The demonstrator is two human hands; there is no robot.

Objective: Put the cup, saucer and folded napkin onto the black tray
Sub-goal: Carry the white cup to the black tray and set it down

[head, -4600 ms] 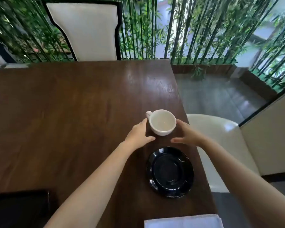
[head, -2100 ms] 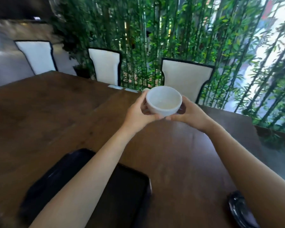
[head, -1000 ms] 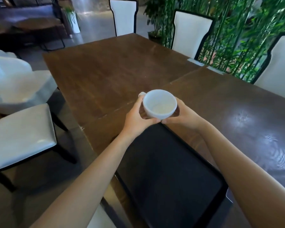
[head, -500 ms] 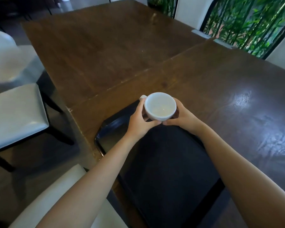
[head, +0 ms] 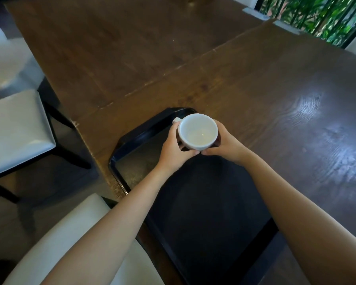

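The white cup point(head: 197, 131) was grasped between the left hand point(head: 173, 152) and right hand point(head: 226, 146) above the black tray's point(head: 144, 133) far corner.

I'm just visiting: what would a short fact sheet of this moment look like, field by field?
held item: white cup, upright, looks empty
left hand: cups its handle side
right hand: cups the other side
below the cup: far end of the black tray
tray contents: nothing else visible on it
tray support: wooden table
saucer, napkin: out of view
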